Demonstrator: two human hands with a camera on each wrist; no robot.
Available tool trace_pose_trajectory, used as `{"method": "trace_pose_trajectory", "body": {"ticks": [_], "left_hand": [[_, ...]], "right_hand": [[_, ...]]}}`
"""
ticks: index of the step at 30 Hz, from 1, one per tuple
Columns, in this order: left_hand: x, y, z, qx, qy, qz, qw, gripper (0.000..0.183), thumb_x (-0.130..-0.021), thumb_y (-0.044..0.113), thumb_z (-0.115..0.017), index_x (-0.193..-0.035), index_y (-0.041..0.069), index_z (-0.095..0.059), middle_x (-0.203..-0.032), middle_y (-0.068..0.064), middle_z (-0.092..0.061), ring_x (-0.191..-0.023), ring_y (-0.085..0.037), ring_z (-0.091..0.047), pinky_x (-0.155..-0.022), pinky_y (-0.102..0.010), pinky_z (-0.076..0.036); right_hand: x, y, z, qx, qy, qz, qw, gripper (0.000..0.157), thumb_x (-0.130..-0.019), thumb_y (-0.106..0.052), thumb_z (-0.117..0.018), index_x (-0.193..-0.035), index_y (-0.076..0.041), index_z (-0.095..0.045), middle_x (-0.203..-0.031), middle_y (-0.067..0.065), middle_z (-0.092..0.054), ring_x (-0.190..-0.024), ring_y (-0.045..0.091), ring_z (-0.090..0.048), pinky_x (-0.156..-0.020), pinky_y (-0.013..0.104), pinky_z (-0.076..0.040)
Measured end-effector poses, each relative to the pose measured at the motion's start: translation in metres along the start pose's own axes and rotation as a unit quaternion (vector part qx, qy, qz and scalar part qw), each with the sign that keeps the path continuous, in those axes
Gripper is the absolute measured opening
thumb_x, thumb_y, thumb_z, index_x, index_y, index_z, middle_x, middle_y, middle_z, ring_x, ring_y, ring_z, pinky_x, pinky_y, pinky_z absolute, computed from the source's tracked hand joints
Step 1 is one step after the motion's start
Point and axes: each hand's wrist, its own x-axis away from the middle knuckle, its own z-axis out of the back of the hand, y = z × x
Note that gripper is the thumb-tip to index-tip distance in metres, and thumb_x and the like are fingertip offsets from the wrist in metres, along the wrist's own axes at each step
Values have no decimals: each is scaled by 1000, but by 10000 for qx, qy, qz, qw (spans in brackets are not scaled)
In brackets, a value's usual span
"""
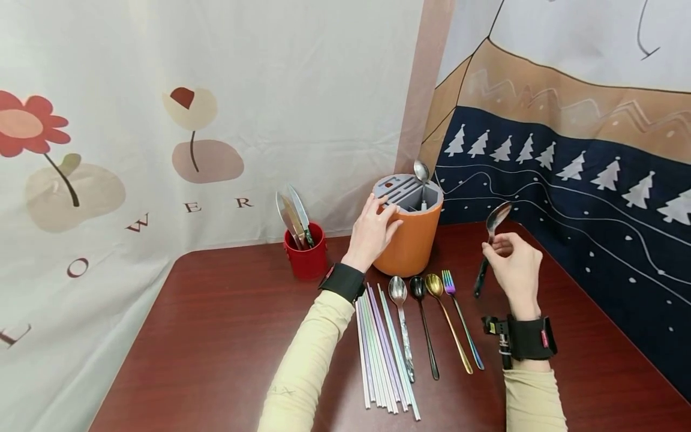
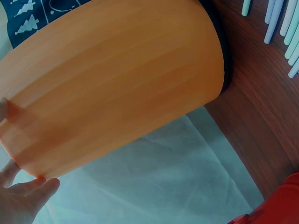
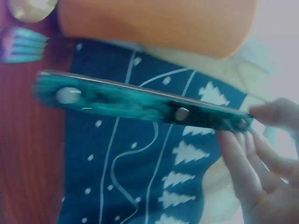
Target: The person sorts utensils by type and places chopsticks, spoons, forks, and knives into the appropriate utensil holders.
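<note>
My right hand (image 1: 515, 267) pinches a spoon (image 1: 498, 217) between thumb and fingertips, its bowl up and its handle hanging down. The right wrist view shows that handle (image 3: 126, 105) as marbled dark green with metal rivets. To the left, my left hand (image 1: 372, 231) rests at the rim of an orange utensil holder (image 1: 412, 240), fingers spread over the edge. The holder has a grey slotted top (image 1: 396, 187), and another spoon (image 1: 421, 171) stands in its open compartment. In the left wrist view, fingertips (image 2: 46, 189) show at the holder's edge.
Before the holder lie several pastel chopsticks (image 1: 380, 354), a silver spoon (image 1: 398, 291), a black spoon (image 1: 418, 288), a gold spoon (image 1: 434, 285) and a rainbow fork (image 1: 450, 285). A red cup (image 1: 306, 258) with several knives (image 1: 294, 217) stands left, by the curtain (image 1: 302, 120).
</note>
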Motion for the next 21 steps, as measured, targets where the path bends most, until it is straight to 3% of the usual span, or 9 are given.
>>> {"method": "trace_pose_trajectory", "body": {"ticks": [2,4,6,9,15,18,21], "left_hand": [[1,0,0,7,-11,8,10000,23,-92,33,-61,-109,18,-63,-133,-13,-55,-136,-36,-42,-93,-39,-53],[2,1,0,26,-23,18,10000,24,-92,33,-61,-110,18,-63,-133,-13,-55,-136,-36,-41,-93,-39,-53],[3,0,0,30,-34,20,10000,24,-92,33,-61,-110,18,-63,-134,-13,-55,-136,-35,-41,-94,-39,-52],[3,1,0,29,-33,14,10000,24,-92,33,-61,-110,18,-64,-133,-13,-55,-136,-35,-41,-95,-39,-52],[4,1,-1,53,-44,-3,10000,25,-92,33,-61,-111,17,-64,-133,-13,-55,-136,-35,-42,-96,-39,-51],[3,1,0,45,-6,-12,10000,24,-92,32,-61,-110,17,-64,-133,-13,-55,-136,-35,-42,-96,-38,-51],[3,1,0,39,44,0,10000,23,-91,32,-62,-109,17,-64,-133,-13,-55,-136,-35,-42,-96,-38,-51]], "right_hand": [[1,-7,-1,-385,499,44,9980,20,-83,-10,-70,-94,6,-66,-81,21,-68,-69,-25,-40,-71,7,-32],[3,-15,-2,-795,937,20,9924,20,-82,-9,-71,-94,6,-66,-78,5,-68,-72,-22,-45,-71,3,-34],[3,-22,-3,-1227,1317,-2,9837,21,-81,-9,-72,-94,7,-66,-77,-11,-65,-73,-18,-50,-73,1,-37],[1,-34,-5,-1799,1799,-110,9670,20,-81,-11,-72,-92,5,-67,-80,-26,-58,-74,-12,-57,-63,4,-45],[-12,-61,-6,-2666,2617,-343,9270,18,-82,-9,-71,-92,4,-66,-81,-16,-63,-74,-1,-62,-62,13,-48],[-23,-79,-7,-3178,2876,-327,9029,9,-82,-7,-70,-89,-4,-65,-82,-10,-64,-73,5,-63,-63,15,-50],[-36,-89,-12,-3462,2936,-204,8908,11,-82,-6,-70,-88,-12,-63,-84,-7,-64,-74,8,-63,-66,16,-52]]}}
